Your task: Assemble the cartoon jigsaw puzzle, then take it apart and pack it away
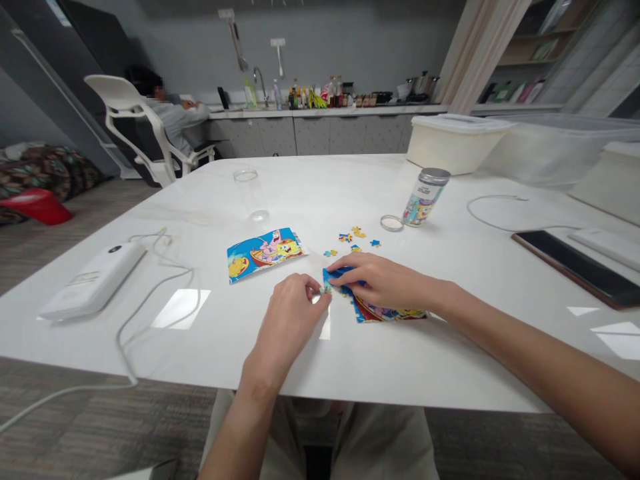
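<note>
My left hand [295, 307] is closed, with thumb and index finger pinching a small light-coloured jigsaw piece [324, 290] at the left edge of a partly joined jigsaw puzzle [385, 313]. Over that puzzle rests my right hand [380, 280], its bent fingers holding the blue part near the upper left corner and hiding much of the picture. Several loose jigsaw pieces [358, 232] lie just beyond my right hand. A folded picture sheet [267, 253] with the same kind of cartoon sits to the left, beyond my left hand.
Beyond the pieces stand a clear jar [250, 197] and a printed can [426, 198], with a ring-shaped lid [391, 223] beside it. A white power bank [95, 280] with cables lies left, a phone [575, 263] right. Bins [455, 143] line the back right. A person [173, 120] sits behind.
</note>
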### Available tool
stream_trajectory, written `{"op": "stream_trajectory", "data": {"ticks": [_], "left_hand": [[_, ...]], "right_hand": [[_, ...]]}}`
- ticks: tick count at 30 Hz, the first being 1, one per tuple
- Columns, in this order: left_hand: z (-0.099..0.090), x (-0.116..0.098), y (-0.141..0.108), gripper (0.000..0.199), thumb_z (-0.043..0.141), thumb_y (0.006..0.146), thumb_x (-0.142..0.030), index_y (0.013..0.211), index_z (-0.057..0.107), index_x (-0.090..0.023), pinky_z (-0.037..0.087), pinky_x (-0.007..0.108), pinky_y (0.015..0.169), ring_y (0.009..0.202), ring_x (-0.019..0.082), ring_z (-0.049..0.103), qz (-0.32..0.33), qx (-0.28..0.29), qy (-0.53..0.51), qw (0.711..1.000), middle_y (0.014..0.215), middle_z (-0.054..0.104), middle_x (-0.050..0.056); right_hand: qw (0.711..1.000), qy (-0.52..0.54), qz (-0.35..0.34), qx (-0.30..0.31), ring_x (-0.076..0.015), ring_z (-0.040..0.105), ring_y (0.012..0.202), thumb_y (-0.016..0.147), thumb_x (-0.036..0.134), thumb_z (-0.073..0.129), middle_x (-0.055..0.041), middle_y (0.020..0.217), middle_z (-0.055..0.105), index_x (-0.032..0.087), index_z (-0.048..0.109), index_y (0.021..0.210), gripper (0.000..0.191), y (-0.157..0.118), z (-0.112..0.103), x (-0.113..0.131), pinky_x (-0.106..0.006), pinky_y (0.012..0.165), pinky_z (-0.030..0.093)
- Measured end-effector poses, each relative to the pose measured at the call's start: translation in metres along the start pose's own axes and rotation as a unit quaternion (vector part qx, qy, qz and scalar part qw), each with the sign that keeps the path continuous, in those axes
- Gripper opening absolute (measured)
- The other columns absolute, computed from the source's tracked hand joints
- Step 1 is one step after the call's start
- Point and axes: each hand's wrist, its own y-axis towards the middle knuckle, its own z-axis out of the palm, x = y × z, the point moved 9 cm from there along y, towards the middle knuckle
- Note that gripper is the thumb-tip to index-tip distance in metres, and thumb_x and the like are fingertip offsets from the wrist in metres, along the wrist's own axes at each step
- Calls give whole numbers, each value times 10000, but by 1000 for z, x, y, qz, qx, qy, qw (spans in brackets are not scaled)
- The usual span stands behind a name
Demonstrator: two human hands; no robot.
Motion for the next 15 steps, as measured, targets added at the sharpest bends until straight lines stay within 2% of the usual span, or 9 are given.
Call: {"op": "stream_trajectory", "data": {"ticks": [5,10,12,15], "left_hand": [[2,-4,-1,119,574,827,-231,810,681,-182,432,298,668,709,174,594,28,6,-5,1000,736,632,18],[-1,-7,-5,120,582,842,-238,929,645,-186,478,311,680,696,166,595,69,-40,22,997,793,603,10],[-2,-11,-12,139,557,863,-223,985,615,-188,509,312,692,710,152,609,113,-58,32,991,926,605,30],[-2,-22,-29,159,492,910,-190,1032,594,-190,530,353,812,947,198,625,218,-74,77,970,1155,580,91]], "right_hand": [[1000,-12,3,12,-212,592,1133,843,40,457,-103,1257,637,200,729,1065,386,0,1,0,-407,995,471],[1000,-7,-1,9,-211,596,1123,837,40,471,-95,1251,641,218,731,1057,385,1,1,1,-425,996,468],[1000,-9,1,10,-212,593,1129,842,42,467,-97,1254,639,214,729,1061,383,1,0,1,-422,996,468],[1000,-13,1,10,-211,595,1124,851,49,461,-95,1254,638,210,725,1068,378,1,0,1,-413,997,469]]}}
